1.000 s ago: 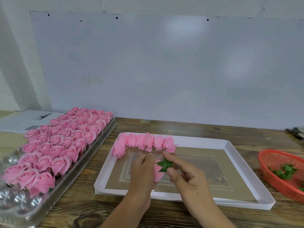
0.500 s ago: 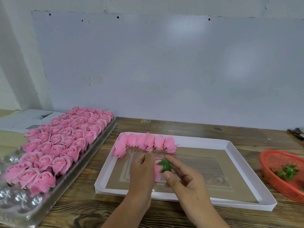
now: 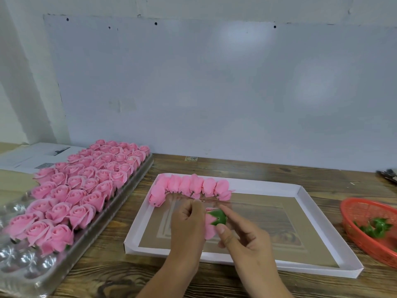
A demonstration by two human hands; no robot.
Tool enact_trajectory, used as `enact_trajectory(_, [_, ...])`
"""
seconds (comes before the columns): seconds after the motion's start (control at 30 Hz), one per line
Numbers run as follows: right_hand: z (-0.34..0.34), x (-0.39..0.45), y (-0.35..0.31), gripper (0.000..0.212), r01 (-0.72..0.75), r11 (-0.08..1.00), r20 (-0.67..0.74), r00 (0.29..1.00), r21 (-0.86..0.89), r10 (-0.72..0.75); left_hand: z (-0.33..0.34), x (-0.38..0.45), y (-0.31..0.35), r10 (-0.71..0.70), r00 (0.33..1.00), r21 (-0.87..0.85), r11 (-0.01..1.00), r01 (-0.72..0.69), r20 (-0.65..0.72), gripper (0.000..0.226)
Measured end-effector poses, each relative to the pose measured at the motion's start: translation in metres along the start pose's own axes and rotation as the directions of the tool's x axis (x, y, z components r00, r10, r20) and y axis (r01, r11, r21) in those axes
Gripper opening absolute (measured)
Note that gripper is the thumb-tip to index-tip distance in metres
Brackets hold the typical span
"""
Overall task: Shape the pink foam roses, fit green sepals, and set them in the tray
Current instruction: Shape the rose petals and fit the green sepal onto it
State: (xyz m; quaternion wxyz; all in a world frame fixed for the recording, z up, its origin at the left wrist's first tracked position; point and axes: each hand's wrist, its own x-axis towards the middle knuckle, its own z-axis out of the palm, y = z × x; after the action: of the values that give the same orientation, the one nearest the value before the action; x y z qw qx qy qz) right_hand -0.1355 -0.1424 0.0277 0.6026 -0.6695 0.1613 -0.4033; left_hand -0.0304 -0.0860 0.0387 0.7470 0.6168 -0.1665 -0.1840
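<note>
Over the white tray [image 3: 305, 193], our left hand [image 3: 188, 227] curls its grip around a pink foam rose [image 3: 209, 230], while our right hand [image 3: 247, 239] pinches the green sepal [image 3: 218, 217] onto its base.

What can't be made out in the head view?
- Rose: mostly hidden by the left hand.
- Sepal: right hand covers its edge; seating unclear.
- Basket: cut off by the right edge.
- Dark items far right: cut off, too small to identify.
</note>
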Motion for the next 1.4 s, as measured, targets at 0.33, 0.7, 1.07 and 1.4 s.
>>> enact_trajectory(0.33, [-0.011, 0.005, 0.003, 0.033, 0.053, 0.990, 0.129, 0.991, -0.133, -0.036, -0.003, 0.002, -0.002, -0.025, 0.998, 0.016, 1.000, 0.024, 0.058, 0.046])
enact_trajectory(0.7, [-0.013, 0.008, 0.008, 0.026, -0.021, 0.996, -0.037, 0.999, -0.085, 0.018, -0.002, -0.003, -0.006, 0.111, 0.992, 0.101, 0.988, -0.117, 0.066, 0.057])
enact_trajectory(1.07, [-0.021, 0.011, 0.004, 0.020, -0.066, 0.976, 0.016, 0.997, -0.208, 0.071, -0.003, 0.000, -0.008, 0.166, 0.978, 0.208, 0.959, -0.190, 0.128, 0.058])
enact_trajectory(1.4, [-0.029, 0.014, 0.008, 0.059, 0.141, 0.741, 0.277, 0.959, -0.657, 0.064, -0.006, 0.000, -0.015, 0.348, 0.895, 0.637, 0.630, -0.444, 0.280, 0.036])
